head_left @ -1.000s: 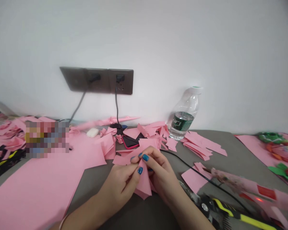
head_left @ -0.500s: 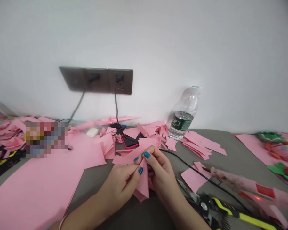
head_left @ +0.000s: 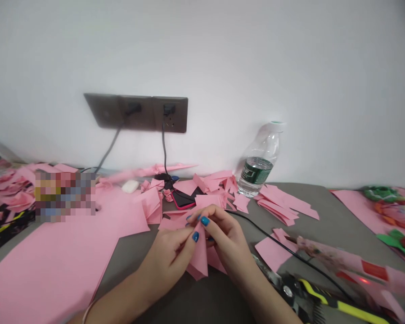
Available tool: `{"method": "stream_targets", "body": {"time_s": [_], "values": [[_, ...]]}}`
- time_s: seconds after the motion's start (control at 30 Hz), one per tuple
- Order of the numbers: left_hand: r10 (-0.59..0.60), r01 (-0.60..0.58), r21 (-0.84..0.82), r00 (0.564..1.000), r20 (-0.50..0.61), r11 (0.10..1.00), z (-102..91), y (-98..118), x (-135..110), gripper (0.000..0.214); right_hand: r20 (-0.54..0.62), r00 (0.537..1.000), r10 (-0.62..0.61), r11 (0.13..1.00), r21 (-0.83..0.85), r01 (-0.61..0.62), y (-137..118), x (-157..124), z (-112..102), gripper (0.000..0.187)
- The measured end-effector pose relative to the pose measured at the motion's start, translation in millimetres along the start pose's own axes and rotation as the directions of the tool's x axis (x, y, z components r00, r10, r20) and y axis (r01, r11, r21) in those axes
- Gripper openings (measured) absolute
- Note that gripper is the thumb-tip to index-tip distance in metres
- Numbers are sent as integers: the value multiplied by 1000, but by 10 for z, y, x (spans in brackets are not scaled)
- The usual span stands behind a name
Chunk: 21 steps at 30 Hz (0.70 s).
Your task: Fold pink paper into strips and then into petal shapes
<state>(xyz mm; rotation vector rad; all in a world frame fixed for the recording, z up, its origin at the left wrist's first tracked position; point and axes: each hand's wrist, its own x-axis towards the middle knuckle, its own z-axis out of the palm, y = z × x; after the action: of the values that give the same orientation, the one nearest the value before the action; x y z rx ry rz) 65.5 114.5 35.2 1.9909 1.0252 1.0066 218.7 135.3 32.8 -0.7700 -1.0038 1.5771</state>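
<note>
Both hands meet over the grey table [head_left: 148, 288], pinching one folded piece of pink paper [head_left: 200, 258]. My left hand [head_left: 173, 256] grips the paper's left side, its thumb lying on the front face. At the top, my right hand [head_left: 226, 234] holds the pointed end between thumb and fingers. The paper hangs down from there and widens into a loose cone-like fold. Some of the fingers are hidden behind the paper. Cut pink paper pieces [head_left: 211, 200] lie scattered just beyond the hands, around a dark phone with a pink edge [head_left: 182, 200].
Large pink sheets [head_left: 54, 261] cover the left side. A water bottle [head_left: 256, 166] leans against the wall. On the right lie yellow-black pliers [head_left: 293, 292] and a pink glue gun [head_left: 354, 261] with its black cord [head_left: 273, 238]. A wall socket [head_left: 168, 114] has cords plugged in.
The fingers have shifted slightly at the paper's tip, and its lower end has swung a little up and left. A flap shows more clearly on its right. Other things stay put.
</note>
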Motion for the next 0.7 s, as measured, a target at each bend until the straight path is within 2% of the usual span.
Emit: {"method": "stream_targets", "body": {"time_s": [0.17,0.33,0.47,0.57,0.7], "values": [[7,-7,19,1000,-6,1000,3,-6,3,35,-6,1000,-3,1000,-30,3,-9,-7,5,31],[-13,13,7,1000,-3,1000,4,-3,-1,36,-1,998,-68,995,-78,67,2,-12,0,25],[-34,34,-26,999,-13,999,5,-9,-6,36,37,998,-46,994,-97,50,5,-9,5,25],[-45,44,-28,998,-39,999,-3,-21,-14,37,73,994,-82,986,-140,92,13,-5,11,23],[-49,48,-27,998,-39,998,-3,-30,-25,36,70,989,-133,985,-103,140,53,1,9,23]]}}
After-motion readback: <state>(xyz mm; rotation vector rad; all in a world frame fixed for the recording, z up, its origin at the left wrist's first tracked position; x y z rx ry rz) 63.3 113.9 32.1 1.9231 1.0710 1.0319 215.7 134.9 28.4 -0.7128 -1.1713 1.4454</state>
